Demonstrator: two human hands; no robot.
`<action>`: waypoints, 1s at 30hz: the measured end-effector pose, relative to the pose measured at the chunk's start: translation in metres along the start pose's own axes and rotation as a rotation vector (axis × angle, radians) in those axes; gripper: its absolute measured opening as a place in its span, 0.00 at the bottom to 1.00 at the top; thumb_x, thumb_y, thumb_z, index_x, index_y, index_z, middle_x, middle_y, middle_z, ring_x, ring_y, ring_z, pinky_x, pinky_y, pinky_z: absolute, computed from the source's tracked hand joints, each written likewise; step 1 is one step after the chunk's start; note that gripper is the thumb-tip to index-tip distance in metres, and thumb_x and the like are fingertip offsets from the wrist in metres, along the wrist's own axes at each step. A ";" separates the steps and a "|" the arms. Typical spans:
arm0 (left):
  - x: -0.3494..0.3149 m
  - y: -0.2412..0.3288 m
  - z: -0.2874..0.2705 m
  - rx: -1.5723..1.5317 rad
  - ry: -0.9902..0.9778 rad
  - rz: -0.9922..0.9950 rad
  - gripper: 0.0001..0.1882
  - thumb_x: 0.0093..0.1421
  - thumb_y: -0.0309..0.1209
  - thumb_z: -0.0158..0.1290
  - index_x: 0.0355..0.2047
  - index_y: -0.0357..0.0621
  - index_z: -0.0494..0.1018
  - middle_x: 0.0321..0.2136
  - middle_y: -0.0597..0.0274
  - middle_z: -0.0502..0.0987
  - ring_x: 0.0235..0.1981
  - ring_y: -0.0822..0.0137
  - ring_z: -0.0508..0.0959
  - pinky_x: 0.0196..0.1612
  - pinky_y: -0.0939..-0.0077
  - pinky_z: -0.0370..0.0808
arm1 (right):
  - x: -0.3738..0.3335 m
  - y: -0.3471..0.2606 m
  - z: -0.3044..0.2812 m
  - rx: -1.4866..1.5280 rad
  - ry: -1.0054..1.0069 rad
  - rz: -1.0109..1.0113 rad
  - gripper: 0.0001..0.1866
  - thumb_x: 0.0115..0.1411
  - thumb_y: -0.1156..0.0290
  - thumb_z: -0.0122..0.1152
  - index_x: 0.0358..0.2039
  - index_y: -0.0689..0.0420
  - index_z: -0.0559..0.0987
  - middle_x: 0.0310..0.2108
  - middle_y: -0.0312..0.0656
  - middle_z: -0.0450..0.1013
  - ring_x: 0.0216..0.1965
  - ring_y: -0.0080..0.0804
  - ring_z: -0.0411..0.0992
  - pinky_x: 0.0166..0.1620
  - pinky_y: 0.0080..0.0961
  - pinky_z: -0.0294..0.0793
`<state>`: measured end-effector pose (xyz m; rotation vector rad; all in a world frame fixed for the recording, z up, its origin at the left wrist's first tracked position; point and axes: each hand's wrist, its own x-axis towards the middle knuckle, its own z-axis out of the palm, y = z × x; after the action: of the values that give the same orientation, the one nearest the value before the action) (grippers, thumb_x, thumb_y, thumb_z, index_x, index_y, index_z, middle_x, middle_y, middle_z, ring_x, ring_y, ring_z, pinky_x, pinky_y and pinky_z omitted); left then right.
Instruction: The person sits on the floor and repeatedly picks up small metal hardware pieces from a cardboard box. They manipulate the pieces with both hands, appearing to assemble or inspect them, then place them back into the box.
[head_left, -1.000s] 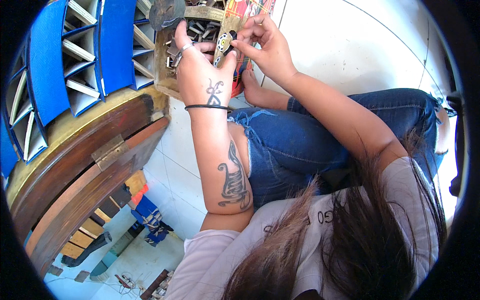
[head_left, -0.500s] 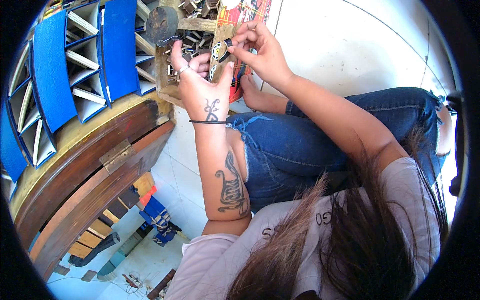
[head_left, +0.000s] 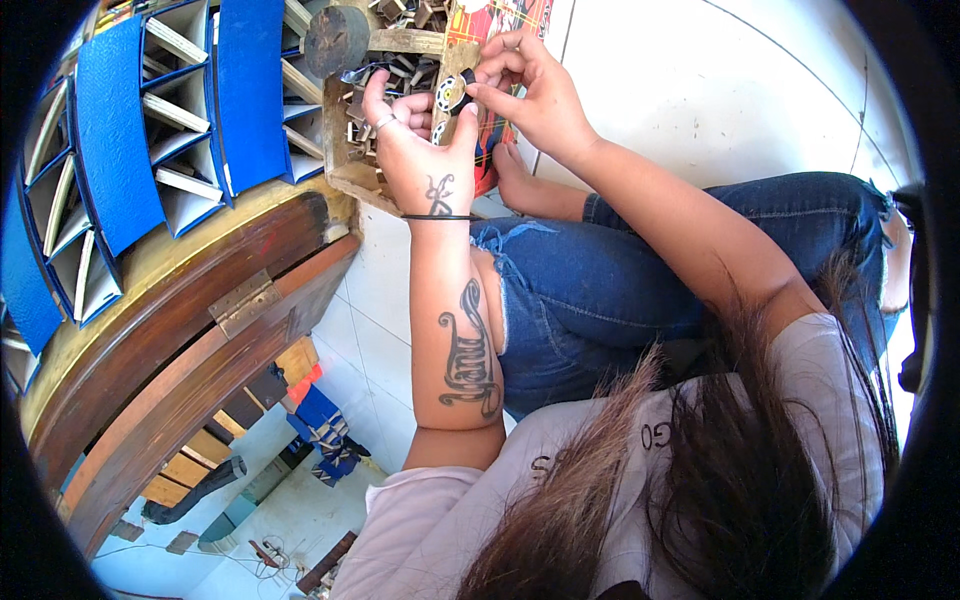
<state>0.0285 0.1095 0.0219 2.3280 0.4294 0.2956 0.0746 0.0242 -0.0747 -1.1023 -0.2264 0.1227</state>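
Note:
Between my hands is a small round piece (head_left: pixel 451 94) with a black, white and yellow wheel-like pattern and a black edge. My right hand (head_left: pixel 535 95) pinches its black side between thumb and fingertips. My left hand (head_left: pixel 425 150) has its thumb against the lower side, its middle fingers curled beside it and its index finger stretched out. A dark shiny strip (head_left: pixel 362 74) shows by that index fingertip. Just below the round piece, a second similar pattern (head_left: pixel 438 131) shows partly, near my left thumb. Under the hands stands a wooden box (head_left: pixel 405 41) holding many small brown-and-white blocks.
Blue-covered pieces with white-edged boards (head_left: pixel 120 130) stand on a curved wooden table (head_left: pixel 190 270) at the left. A dark round block (head_left: pixel 336 41) sits at the box's corner. A red patterned sheet (head_left: pixel 505 25) lies beside the box, near my bare foot (head_left: pixel 515 180) on white tiles.
Both hands and the round piece stay together, with only small finger shifts. The whole scene sits slightly farther right in the picture.

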 end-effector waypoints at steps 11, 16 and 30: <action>0.004 -0.006 0.002 0.043 0.037 -0.007 0.35 0.46 0.20 0.57 0.54 0.37 0.53 0.24 0.59 0.73 0.23 0.71 0.73 0.27 0.79 0.69 | 0.003 -0.007 -0.002 -0.099 -0.016 0.027 0.18 0.48 0.74 0.63 0.39 0.60 0.67 0.24 0.37 0.75 0.26 0.20 0.70 0.33 0.18 0.70; 0.003 -0.005 0.002 0.030 0.035 -0.018 0.35 0.46 0.19 0.57 0.53 0.37 0.54 0.22 0.59 0.73 0.21 0.71 0.73 0.28 0.80 0.70 | 0.006 -0.017 -0.007 -0.335 -0.025 -0.141 0.19 0.47 0.72 0.64 0.38 0.60 0.68 0.24 0.38 0.75 0.29 0.30 0.73 0.37 0.26 0.72; 0.005 -0.008 0.001 0.067 0.041 0.032 0.35 0.45 0.20 0.60 0.52 0.35 0.54 0.22 0.63 0.72 0.20 0.78 0.70 0.25 0.87 0.66 | -0.011 -0.010 -0.017 -0.518 0.019 -0.258 0.11 0.47 0.72 0.60 0.33 0.56 0.72 0.30 0.43 0.69 0.36 0.41 0.68 0.42 0.34 0.66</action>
<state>0.0319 0.1158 0.0162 2.3996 0.4287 0.3497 0.0678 0.0024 -0.0744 -1.5757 -0.3949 -0.1877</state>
